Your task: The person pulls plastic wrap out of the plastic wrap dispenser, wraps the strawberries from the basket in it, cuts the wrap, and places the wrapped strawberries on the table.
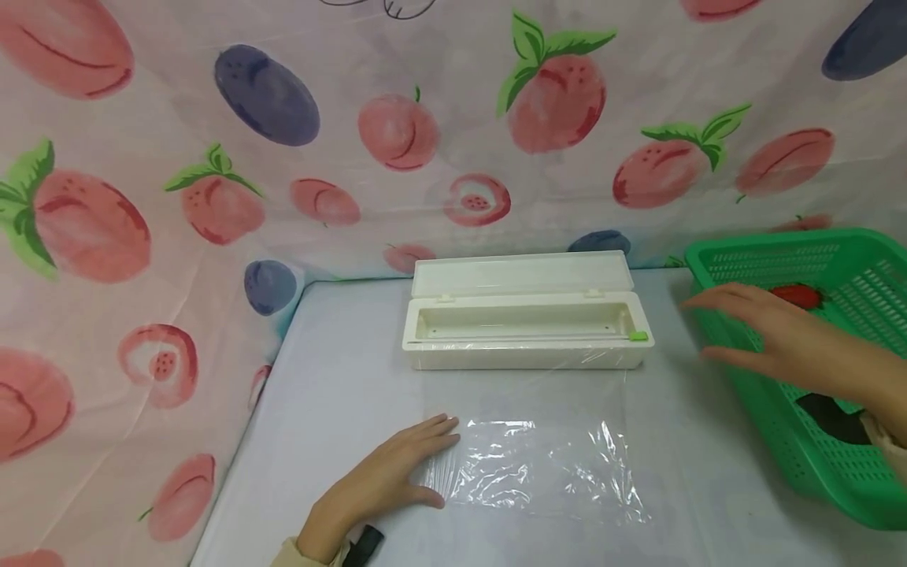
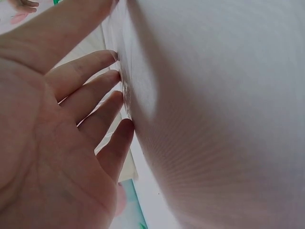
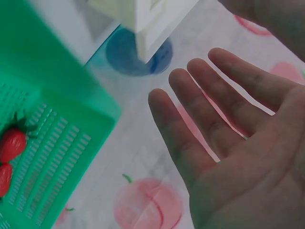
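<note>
Clear plastic film (image 1: 538,465) lies wrinkled on the white table, running up to the front of a white dispenser box (image 1: 527,356) whose lid stands raised. My left hand (image 1: 390,472) touches the film's left edge with spread fingers; in the left wrist view the fingertips of that hand (image 2: 71,124) meet the surface. Over the left rim of the green basket (image 1: 758,417) hovers my right hand (image 1: 801,339), holding nothing, its fingers extended in the right wrist view, where the hand (image 3: 238,133) is beside the basket (image 3: 71,157). Red strawberries (image 3: 13,144) lie inside the basket.
A green slider (image 1: 638,336) sits at the right end of the dispenser. Behind the table hangs a fruit-patterned cloth (image 1: 397,63), which also covers the left side. Something dark (image 1: 832,417) shows at the basket, near the right wrist.
</note>
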A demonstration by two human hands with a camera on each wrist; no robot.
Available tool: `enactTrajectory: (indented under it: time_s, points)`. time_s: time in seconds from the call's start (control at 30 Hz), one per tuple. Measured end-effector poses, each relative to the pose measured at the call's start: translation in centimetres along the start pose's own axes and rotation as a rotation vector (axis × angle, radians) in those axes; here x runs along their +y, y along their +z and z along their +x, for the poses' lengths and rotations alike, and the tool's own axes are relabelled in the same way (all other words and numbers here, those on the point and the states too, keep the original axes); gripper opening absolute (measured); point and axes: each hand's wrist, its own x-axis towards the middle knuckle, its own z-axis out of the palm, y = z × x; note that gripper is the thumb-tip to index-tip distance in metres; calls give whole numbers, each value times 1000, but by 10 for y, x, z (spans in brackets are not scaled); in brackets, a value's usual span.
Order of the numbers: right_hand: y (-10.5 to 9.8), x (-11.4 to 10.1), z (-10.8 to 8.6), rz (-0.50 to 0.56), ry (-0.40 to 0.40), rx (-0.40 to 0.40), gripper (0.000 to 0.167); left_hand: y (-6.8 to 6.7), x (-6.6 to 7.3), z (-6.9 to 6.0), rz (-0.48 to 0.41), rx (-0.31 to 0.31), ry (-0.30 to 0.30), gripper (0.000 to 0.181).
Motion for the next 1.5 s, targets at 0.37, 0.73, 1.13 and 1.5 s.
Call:
enactTrajectory:
  time_s: [0.37, 0.73, 1.13, 1.5]
  points:
    - [-2, 31, 10, -26, 95, -51, 60, -2, 3, 2, -10, -15, -27, 82]
    - [0, 65, 10, -38, 118, -58, 52, -2, 4, 3, -11, -20, -20, 82]
    - [3, 85, 14, -12, 192, -181, 46, -2, 1, 1, -26, -28, -14, 81]
    - [19, 116, 5, 57, 206, -194, 46, -1, 0, -2, -14, -30, -29, 81]
